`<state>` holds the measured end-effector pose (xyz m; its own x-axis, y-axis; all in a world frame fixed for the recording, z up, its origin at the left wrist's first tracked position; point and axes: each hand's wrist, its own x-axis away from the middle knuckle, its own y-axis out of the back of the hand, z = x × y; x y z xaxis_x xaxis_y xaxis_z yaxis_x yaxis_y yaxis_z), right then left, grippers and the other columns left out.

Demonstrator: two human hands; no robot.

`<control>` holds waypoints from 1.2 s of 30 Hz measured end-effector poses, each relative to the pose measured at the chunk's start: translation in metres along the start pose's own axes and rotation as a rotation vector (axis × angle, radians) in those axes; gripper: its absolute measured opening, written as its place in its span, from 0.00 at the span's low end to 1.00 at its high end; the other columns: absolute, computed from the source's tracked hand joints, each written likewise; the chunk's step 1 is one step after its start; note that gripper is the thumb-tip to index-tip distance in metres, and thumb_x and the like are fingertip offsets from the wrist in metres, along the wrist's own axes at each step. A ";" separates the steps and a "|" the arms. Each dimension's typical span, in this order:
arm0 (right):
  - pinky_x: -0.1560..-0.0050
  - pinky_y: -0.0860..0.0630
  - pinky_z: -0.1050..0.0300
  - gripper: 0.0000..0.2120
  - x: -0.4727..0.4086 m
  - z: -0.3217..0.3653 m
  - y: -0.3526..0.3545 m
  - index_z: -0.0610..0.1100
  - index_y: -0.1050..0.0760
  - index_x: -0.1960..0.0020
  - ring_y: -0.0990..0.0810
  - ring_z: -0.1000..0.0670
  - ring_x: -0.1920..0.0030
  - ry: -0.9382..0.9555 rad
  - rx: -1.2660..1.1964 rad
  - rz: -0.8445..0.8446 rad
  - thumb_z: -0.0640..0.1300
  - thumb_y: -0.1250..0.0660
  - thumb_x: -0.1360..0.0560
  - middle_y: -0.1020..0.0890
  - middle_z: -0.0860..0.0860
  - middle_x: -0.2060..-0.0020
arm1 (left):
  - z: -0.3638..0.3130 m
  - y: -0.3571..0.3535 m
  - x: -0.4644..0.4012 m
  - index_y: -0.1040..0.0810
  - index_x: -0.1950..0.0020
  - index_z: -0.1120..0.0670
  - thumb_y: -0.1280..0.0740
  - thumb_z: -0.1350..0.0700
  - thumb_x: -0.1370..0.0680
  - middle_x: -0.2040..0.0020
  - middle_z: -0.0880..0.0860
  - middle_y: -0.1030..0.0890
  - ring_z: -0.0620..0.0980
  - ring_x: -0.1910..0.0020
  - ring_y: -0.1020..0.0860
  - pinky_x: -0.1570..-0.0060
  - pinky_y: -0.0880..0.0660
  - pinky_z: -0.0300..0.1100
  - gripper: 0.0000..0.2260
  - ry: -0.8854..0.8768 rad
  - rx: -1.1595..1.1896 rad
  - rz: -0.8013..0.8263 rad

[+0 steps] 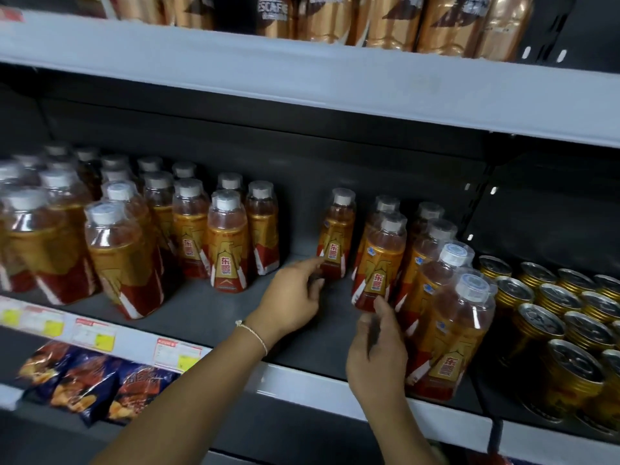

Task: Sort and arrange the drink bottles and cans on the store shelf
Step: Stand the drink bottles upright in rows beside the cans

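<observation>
Two hands are working on the middle shelf (208, 317): left hand (290, 302) is pinching the lone energy-drink bottle (335, 234) at its base, while right hand (377, 350) is touching a neighbouring bottle (380, 263) with relaxed fingers, beside gold cans (557, 317).

Amber drink bottles (228, 243) with white caps stand upright in rows on the dark shelf (208, 313). One lone bottle (335, 233) stands apart mid-shelf. Gold cans (550, 317) cluster at the right end.
</observation>
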<state>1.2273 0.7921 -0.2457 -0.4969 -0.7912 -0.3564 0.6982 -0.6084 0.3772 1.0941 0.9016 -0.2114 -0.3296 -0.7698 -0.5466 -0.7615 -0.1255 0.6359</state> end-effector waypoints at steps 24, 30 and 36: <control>0.31 0.27 0.47 0.28 -0.045 0.079 -0.169 0.43 0.35 0.24 0.24 0.50 0.34 0.024 -0.064 0.460 0.42 0.31 0.22 0.23 0.47 0.33 | 0.098 0.087 0.052 0.44 0.22 0.61 0.38 0.67 0.25 0.24 0.59 0.36 0.54 0.24 0.38 0.30 0.45 0.33 0.31 0.397 0.059 -0.100; 0.34 0.24 0.44 0.30 -0.052 0.076 -0.180 0.45 0.35 0.25 0.21 0.49 0.37 0.000 -0.087 0.498 0.42 0.28 0.24 0.21 0.48 0.36 | 0.102 0.087 0.053 0.39 0.23 0.61 0.38 0.69 0.25 0.27 0.59 0.32 0.54 0.26 0.35 0.32 0.46 0.30 0.30 0.365 0.112 -0.144; 0.39 0.21 0.45 0.30 -0.053 0.075 -0.171 0.46 0.31 0.28 0.19 0.49 0.42 0.026 -0.048 0.520 0.40 0.25 0.27 0.21 0.47 0.38 | 0.103 0.090 0.056 0.36 0.25 0.62 0.40 0.70 0.24 0.36 0.60 0.27 0.56 0.35 0.29 0.34 0.39 0.33 0.26 0.347 0.160 -0.188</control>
<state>1.0958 0.9339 -0.2273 -0.0654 -0.9859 -0.1541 0.8725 -0.1315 0.4706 0.9497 0.9116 -0.2409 0.0098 -0.9114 -0.4113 -0.8765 -0.2059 0.4352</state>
